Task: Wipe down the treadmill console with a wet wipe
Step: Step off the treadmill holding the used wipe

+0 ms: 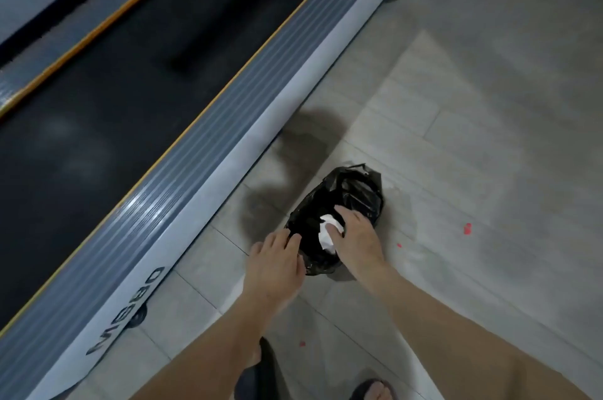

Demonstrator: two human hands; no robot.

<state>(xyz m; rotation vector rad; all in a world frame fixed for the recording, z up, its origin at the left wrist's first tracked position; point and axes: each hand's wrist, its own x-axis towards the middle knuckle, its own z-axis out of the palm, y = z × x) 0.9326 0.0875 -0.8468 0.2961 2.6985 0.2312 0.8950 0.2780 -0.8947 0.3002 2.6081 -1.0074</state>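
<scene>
1. Wet wipe (328,234): white, crumpled wad, pinched under right hand (357,238) fingertips, inside the bag mouth.
2. Black plastic bag (354,194): lies on tiled floor (456,138); left hand (275,264) fingers curl on its near rim, holding it open.
3. Advice: push the wipe deep, release, keep the rim spread.
4. Treadmill deck (98,99): left of both hands; console unseen.

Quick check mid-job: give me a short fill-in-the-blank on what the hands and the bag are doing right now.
1. The black bag lies on the tiled ____.
2. The right hand presses a crumpled ____ wipe into the bag.
3. The left hand holds the bag's ____.
4. The treadmill lies to the person's ____.

Missing words: floor; white; edge; left
</scene>
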